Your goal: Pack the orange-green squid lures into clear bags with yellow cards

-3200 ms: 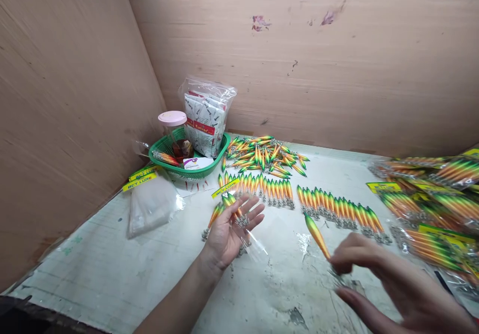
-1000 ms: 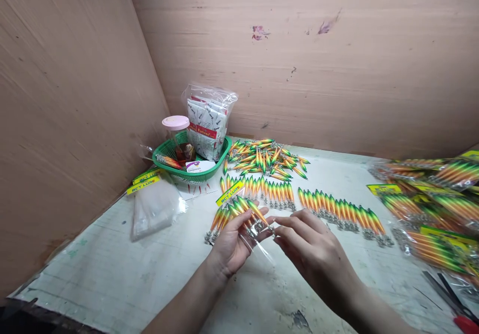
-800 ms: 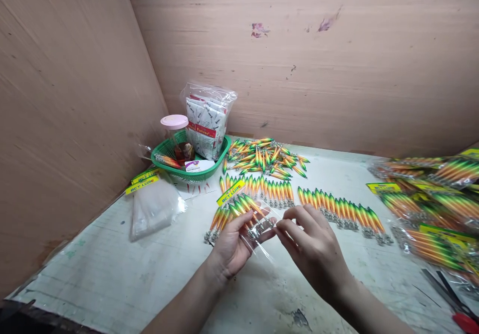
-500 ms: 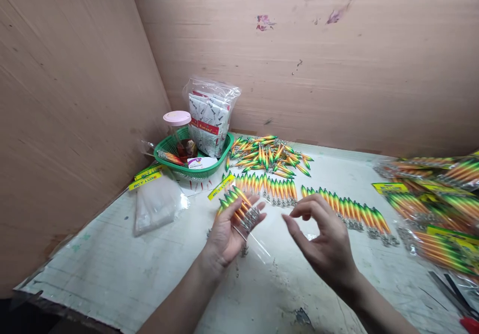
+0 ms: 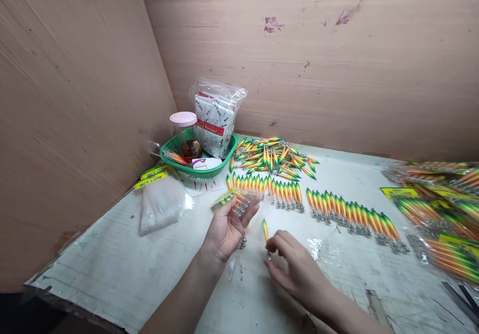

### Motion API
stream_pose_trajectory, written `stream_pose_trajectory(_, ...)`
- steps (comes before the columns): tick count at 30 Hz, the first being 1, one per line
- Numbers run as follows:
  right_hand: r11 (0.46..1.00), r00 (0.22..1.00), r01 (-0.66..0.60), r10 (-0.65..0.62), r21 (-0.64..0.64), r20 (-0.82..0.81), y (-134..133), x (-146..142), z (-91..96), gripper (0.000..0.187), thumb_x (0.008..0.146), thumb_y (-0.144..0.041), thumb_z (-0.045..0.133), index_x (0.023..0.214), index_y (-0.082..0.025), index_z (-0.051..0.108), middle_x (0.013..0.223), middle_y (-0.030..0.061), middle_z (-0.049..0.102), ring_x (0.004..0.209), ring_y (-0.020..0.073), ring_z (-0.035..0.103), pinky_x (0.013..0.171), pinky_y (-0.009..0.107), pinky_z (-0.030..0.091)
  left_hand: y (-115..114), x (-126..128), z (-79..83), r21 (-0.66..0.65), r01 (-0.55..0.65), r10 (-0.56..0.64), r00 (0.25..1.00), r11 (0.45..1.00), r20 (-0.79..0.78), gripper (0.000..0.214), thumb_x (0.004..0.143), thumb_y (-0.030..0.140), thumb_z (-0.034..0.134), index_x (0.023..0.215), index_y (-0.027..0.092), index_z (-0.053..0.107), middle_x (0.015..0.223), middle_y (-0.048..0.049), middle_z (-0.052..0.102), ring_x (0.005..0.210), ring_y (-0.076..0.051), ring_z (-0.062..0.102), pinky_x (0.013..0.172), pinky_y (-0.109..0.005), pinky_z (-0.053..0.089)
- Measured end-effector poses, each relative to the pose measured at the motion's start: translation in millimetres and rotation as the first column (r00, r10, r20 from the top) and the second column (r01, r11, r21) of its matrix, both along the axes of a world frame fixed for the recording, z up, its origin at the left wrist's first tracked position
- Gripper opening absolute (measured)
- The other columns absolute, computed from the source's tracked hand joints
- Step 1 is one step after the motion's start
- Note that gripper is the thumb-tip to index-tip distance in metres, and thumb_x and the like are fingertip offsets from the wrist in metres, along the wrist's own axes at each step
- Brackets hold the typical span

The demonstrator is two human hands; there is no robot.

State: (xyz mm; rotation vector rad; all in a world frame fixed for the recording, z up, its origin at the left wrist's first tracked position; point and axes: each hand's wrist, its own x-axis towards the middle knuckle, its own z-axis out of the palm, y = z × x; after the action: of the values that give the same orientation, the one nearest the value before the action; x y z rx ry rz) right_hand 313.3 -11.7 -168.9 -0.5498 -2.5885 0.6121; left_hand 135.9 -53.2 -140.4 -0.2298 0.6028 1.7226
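My left hand (image 5: 226, 234) is closed around a clear plastic bag with a yellow header; several green, yellow and orange squid lures (image 5: 238, 204) show inside it, their metal hooks toward my fingers. To the right, my right hand (image 5: 294, 269) pinches the hook end of a single lure (image 5: 265, 229), whose green tip points up and away. More metal hooks (image 5: 243, 243) show just beneath my left hand. Beyond the hands lie two rows of the same lures, a left row (image 5: 275, 187) and a right row (image 5: 352, 213).
A heap of lures (image 5: 271, 157) lies behind the rows. At back left is a green basket (image 5: 198, 172) with a pink-lidded jar (image 5: 183, 119) and bagged packets (image 5: 213, 124). Flat clear bags (image 5: 162, 204) lie left, filled packs (image 5: 441, 214) right, scissor blades (image 5: 462, 296) at lower right.
My right hand has moved down and left, and a single lure now shows at its fingertips. The bag in my left hand has tilted flatter. The view has shifted slightly.
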Motion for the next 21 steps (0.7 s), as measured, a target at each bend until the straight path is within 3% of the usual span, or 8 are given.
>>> stream_pose_trajectory(3,0.999,0.999,-0.016,0.014,-0.048,-0.030,13.0,52.7,48.5,0.011,0.084,-0.015,0.055,0.092,-0.019,0.048,0.077,0.0014,0.053,0.066,0.0102,0.050,0.056,0.021,0.046,-1.8,2.8,1.1,0.010,0.043,-0.042,0.999,0.999,-0.026,0.036,0.089,0.018,0.052,0.123,0.007,0.048,0.116,-0.0169,0.060,0.103,-0.033,0.060,0.079,-0.038,0.057)
stream_pose_trajectory(5,1.000,1.000,-0.009,0.009,-0.028,-0.015,18.2,80.5,79.7,0.021,0.083,-0.017,0.060,0.101,-0.020,0.050,0.085,0.0039,0.056,0.077,0.0131,0.055,0.064,0.022,0.050,-1.8,7.3,0.9,-0.004,0.070,-0.070,0.996,0.998,-0.056,0.035,0.087,0.015,0.054,0.121,0.007,0.051,0.113,-0.0150,0.062,0.098,-0.030,0.062,0.077,-0.036,0.058)
stream_pose_trajectory(7,0.994,0.994,-0.105,0.105,-0.028,-0.024,17.7,90.8,102.2,0.026,0.082,-0.019,0.061,0.106,-0.020,0.050,0.088,0.0061,0.057,0.082,0.0162,0.057,0.068,0.025,0.051,-1.5,12.8,-0.3,-0.030,0.095,-0.097,0.992,0.995,-0.085,0.034,0.085,0.010,0.055,0.119,0.008,0.052,0.112,-0.0139,0.062,0.094,-0.028,0.064,0.075,-0.034,0.058)
stream_pose_trajectory(9,0.981,0.981,-0.195,0.195,-0.005,-0.008,12.5,81.8,112.2,0.024,0.082,-0.019,0.062,0.103,-0.021,0.051,0.086,0.0049,0.058,0.080,0.0151,0.057,0.068,0.025,0.051,-1.5,17.7,-2.3,-0.032,0.123,-0.125,0.986,0.992,-0.108,0.035,0.084,0.008,0.056,0.119,0.008,0.053,0.115,-0.0140,0.061,0.096,-0.028,0.064,0.076,-0.035,0.058)
stream_pose_trajectory(12,0.974,0.981,-0.193,0.193,0.117,0.012,4.2,48.2,104.7,0.015,0.082,-0.016,0.061,0.094,-0.020,0.053,0.082,0.0027,0.058,0.077,0.0123,0.055,0.068,0.024,0.050,-2.1,21.9,-5.5,-0.018,0.171,-0.172,0.973,0.985,-0.151,0.035,0.083,0.012,0.059,0.117,0.009,0.055,0.120,-0.0141,0.059,0.103,-0.029,0.061,0.079,-0.035,0.057)
stream_pose_trajectory(17,0.911,0.992,0.003,0.050,0.412,-0.117,6.4,14.4,74.3,0.014,0.086,-0.010,0.052,0.098,-0.014,0.057,0.085,0.0069,0.061,0.076,0.0163,0.050,0.067,0.032,0.044,-3.6,23.5,-7.0,-0.003,0.227,-0.225,0.961,0.974,-0.162,0.027,0.084,0.014,0.059,0.110,0.007,0.060,0.118,-0.0166,0.059,0.106,-0.031,0.059,0.084,-0.042,0.055)
stream_pose_trajectory(21,0.907,0.991,0.014,0.042,0.421,-0.124,11.4,17.9,67.2,0.012,0.085,-0.009,0.054,0.093,-0.015,0.061,0.094,0.0087,0.059,0.081,0.0172,0.047,0.068,0.032,0.041,-4.9,24.8,-6.9,0.021,0.268,-0.261,0.952,0.963,-0.159,0.023,0.086,0.017,0.057,0.104,0.005,0.063,0.117,-0.0173,0.059,0.105,-0.031,0.059,0.082,-0.040,0.055)
